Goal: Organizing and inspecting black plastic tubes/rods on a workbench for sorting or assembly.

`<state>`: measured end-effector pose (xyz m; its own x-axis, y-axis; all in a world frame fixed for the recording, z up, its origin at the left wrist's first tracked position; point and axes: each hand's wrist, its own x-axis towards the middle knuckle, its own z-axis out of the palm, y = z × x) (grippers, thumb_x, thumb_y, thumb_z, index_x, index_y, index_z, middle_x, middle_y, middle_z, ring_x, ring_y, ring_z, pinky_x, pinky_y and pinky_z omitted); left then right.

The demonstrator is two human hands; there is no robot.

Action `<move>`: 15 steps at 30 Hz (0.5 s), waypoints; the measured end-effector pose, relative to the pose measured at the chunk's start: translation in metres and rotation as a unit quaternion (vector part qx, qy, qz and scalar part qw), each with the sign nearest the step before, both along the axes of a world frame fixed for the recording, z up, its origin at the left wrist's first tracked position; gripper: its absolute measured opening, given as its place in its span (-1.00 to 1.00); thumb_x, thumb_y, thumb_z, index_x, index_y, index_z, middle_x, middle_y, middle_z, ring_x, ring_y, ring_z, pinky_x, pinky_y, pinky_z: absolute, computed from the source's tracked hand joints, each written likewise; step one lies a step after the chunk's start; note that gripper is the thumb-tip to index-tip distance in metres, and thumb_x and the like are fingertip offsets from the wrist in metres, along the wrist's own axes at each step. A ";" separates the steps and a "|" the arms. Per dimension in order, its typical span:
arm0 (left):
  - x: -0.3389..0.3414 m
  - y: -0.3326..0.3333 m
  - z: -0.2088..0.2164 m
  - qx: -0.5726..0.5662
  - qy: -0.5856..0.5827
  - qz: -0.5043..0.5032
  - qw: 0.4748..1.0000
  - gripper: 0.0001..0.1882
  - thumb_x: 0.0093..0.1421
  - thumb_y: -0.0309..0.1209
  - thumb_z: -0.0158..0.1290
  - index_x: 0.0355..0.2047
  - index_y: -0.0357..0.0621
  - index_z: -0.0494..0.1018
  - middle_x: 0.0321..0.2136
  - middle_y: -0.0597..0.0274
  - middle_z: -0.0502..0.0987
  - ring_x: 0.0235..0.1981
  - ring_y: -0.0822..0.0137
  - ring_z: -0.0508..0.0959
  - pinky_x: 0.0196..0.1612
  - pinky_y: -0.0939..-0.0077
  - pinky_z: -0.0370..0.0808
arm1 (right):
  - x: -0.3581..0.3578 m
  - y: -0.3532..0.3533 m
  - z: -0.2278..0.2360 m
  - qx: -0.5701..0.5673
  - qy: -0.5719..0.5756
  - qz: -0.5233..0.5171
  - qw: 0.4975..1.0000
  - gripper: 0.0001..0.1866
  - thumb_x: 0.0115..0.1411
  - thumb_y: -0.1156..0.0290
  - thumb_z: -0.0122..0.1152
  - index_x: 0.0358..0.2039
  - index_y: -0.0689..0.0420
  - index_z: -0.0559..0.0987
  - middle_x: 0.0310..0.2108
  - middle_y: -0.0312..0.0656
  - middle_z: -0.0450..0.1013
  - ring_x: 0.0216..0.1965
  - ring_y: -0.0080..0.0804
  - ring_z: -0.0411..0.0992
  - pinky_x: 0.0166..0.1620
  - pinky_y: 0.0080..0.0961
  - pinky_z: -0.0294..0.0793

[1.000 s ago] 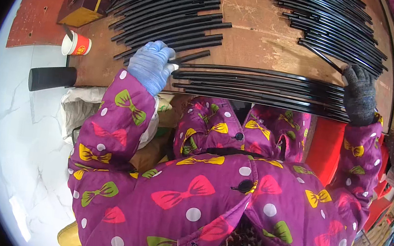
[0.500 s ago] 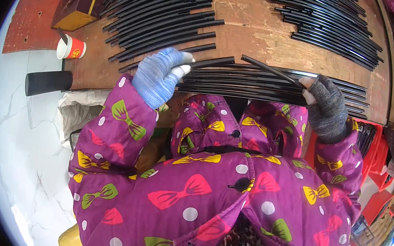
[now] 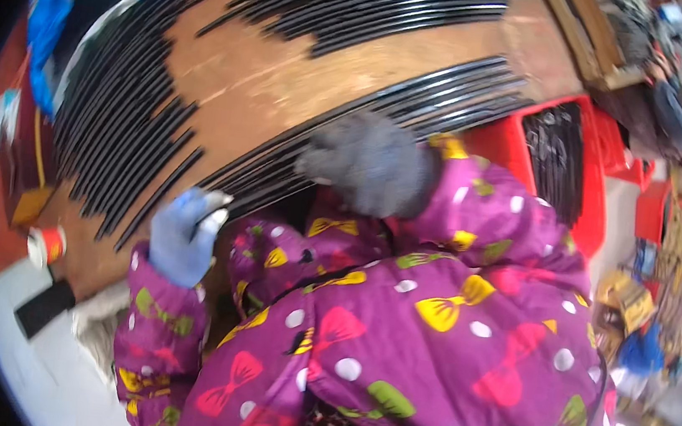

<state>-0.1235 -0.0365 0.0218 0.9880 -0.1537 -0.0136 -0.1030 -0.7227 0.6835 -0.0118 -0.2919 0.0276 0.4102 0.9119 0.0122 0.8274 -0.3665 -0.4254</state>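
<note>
My left hand (image 3: 183,233), in a pale blue glove with bare-looking pale fingertips, is pinched around the end of a black tube (image 3: 263,196) by the table's near edge. My right hand (image 3: 367,164), in a dark grey glove, is over the near row of black tubes (image 3: 446,99), back upward and smeared by motion. Its fingers point toward my left hand but are mostly hidden, so I cannot see what they hold. Left of my left hand lies a broad layer of black tubes (image 3: 121,112).
More black tubes (image 3: 398,5) cover the far part of the wooden table (image 3: 246,89). At left are a paper cup (image 3: 46,246), a dark box (image 3: 28,152) and blue plastic sheeting (image 3: 46,36). A red crate (image 3: 592,183) of black pieces stands right; beyond it sits another person (image 3: 680,113).
The view has swung to the right. My right hand has come leftward, closer to my left hand; the slanting tube it held no longer shows apart from the others.
</note>
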 end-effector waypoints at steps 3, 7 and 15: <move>-0.001 0.002 -0.001 -0.019 -0.007 0.014 1.000 -0.80 -0.10 -0.55 0.08 -0.38 -0.23 0.48 -0.51 0.10 0.46 -0.49 0.19 0.48 -0.39 0.46 0.40 | 0.004 -0.012 -0.001 0.002 -0.035 -0.046 0.998 -0.66 0.02 0.20 0.08 -0.20 0.05 0.42 -0.36 -0.13 0.37 -0.29 -0.13 0.38 -0.24 -0.23 0.34; -0.012 0.017 0.000 -0.031 0.044 0.055 0.997 -0.77 -0.10 -0.63 0.05 -0.34 -0.27 0.47 -0.49 0.17 0.45 -0.46 0.35 0.48 -0.36 0.57 0.39 | 0.025 -0.063 0.009 0.044 -0.105 -0.211 0.971 -0.58 -0.01 0.15 0.16 -0.17 0.11 0.42 -0.45 -0.09 0.37 -0.38 -0.08 0.37 -0.31 -0.21 0.33; -0.003 0.011 0.001 -0.116 0.151 0.067 0.979 -0.79 -0.04 -0.64 -0.01 -0.33 -0.33 0.47 -0.47 0.27 0.45 -0.40 0.45 0.44 -0.29 0.62 0.36 | 0.028 -0.121 -0.020 0.250 -0.001 -0.395 0.884 -0.76 0.07 0.23 0.10 -0.50 0.16 0.45 -0.64 -0.02 0.34 -0.50 -0.02 0.38 -0.42 -0.22 0.36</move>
<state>-0.1265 -0.0255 0.0225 0.9559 -0.0562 -0.2883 0.2145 -0.5371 0.8158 0.0164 -0.4128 0.0074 0.9159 0.2218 0.3345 0.3988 -0.5967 -0.6963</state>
